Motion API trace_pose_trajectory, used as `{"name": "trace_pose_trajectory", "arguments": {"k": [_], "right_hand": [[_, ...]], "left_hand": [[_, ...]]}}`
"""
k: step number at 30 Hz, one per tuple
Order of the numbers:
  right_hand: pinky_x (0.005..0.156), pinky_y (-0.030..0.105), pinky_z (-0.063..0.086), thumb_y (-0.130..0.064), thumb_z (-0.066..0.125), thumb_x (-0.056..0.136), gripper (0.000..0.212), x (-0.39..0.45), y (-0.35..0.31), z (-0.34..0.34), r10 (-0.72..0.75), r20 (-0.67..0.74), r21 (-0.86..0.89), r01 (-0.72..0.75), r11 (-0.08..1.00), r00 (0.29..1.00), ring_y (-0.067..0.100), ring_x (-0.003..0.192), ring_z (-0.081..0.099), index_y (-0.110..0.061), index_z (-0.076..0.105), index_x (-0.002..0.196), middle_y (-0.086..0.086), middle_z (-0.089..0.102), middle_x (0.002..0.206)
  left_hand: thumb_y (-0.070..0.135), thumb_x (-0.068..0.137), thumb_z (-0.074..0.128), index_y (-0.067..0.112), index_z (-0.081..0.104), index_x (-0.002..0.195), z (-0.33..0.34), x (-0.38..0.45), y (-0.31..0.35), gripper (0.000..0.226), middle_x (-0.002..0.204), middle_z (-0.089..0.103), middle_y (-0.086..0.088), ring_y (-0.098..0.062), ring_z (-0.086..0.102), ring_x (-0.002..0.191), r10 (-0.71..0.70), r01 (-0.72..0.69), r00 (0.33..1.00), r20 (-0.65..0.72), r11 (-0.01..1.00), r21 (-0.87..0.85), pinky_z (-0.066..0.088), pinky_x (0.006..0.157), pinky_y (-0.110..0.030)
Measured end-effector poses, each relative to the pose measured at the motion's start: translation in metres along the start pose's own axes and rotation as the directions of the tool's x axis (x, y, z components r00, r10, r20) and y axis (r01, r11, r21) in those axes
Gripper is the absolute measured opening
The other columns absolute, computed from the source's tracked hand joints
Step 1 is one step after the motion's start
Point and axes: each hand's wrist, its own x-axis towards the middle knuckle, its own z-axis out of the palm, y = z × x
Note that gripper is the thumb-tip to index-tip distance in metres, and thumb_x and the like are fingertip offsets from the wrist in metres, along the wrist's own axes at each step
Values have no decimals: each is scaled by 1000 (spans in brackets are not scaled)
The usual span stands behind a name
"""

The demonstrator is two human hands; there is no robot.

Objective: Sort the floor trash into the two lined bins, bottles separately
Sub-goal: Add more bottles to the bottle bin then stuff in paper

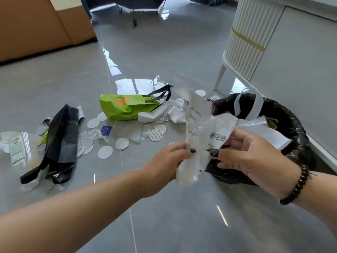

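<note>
Both hands hold a crumpled clear plastic wrapper (197, 125) with black print, just left of a bin lined with a black bag (290, 121). My left hand (169, 161) pinches its lower part. My right hand (249, 154) grips its right side, over the bin's near rim. White plastic and a white-handled bag lie in the bin. On the floor lie a green paper bag (124, 107), a black pouch (60, 141), several round white seal discs (122, 143), and a clear labelled packet (17, 150) at far left. I see no second bin.
A white ribbed cabinet on legs (255, 39) stands behind the bin on the right. Large cardboard boxes (36, 24) sit at the back left. Crumpled white paper (155, 114) lies beside the green bag. The floor is glossy grey tile.
</note>
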Motion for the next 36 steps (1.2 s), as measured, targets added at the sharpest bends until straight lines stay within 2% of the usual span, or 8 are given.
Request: {"name": "trace_pose_trajectory", "arguments": {"k": [5,8,14,20,26,30,33,36], "right_hand": [[61,28,52,4,72,74,24,10,1,11,52,-116,-46,-57,997,992,18,72,67,-9,64,92,4,70,86],[58,26,54,6,69,77,17,16,1,16,64,-185,-72,-79,994,981,15,63,63,-7,63,85,3,67,74],[62,31,53,-8,79,70,32,16,0,18,22,-212,-89,-42,995,977,16,69,63,-12,62,97,4,67,80],[58,28,52,-5,74,75,40,22,-10,18,64,-241,75,-47,996,969,12,59,64,-10,55,109,3,64,82],[57,30,53,-8,70,82,32,28,-16,18,189,-238,100,-169,980,953,15,50,58,-6,55,110,9,62,85],[53,26,50,-7,64,86,4,27,-17,18,215,-155,36,-212,977,964,15,48,54,-8,61,88,9,60,70],[55,25,46,-1,65,83,13,26,-13,17,197,-172,38,-194,980,965,15,52,53,-12,61,78,9,59,69],[56,25,50,-4,66,82,10,25,-10,20,146,-132,8,-147,989,980,18,60,56,-12,62,78,11,61,76]], "left_hand": [[70,74,59,24,52,135,-10,-2,8,76,127,63,-11,-29,61,116,-7,8,983,186,1000,-1,56,87,-42],[48,66,78,35,46,136,-8,-3,10,78,124,64,-5,-27,65,110,35,-57,977,209,993,103,57,85,-40],[35,75,54,7,56,122,-18,-5,4,56,110,70,-18,-33,69,98,49,-51,999,-23,995,-90,56,72,-32],[26,86,57,-5,67,98,-18,0,3,35,108,64,-27,-37,65,97,117,-119,961,-251,993,7,57,71,-34],[16,97,49,7,66,81,-9,-9,16,25,83,61,-2,-21,63,80,206,-174,953,-222,973,153,50,56,-16],[29,84,58,14,60,65,-12,-8,16,24,67,54,-1,-15,52,67,180,-129,963,-200,962,242,46,57,-24],[26,76,60,18,56,50,-18,-8,17,27,55,41,0,-11,38,52,117,-73,976,-185,971,227,34,51,-21],[19,85,54,13,61,65,-23,-9,16,22,64,45,-9,-21,41,62,79,-55,981,-180,989,134,35,55,-27]]}}
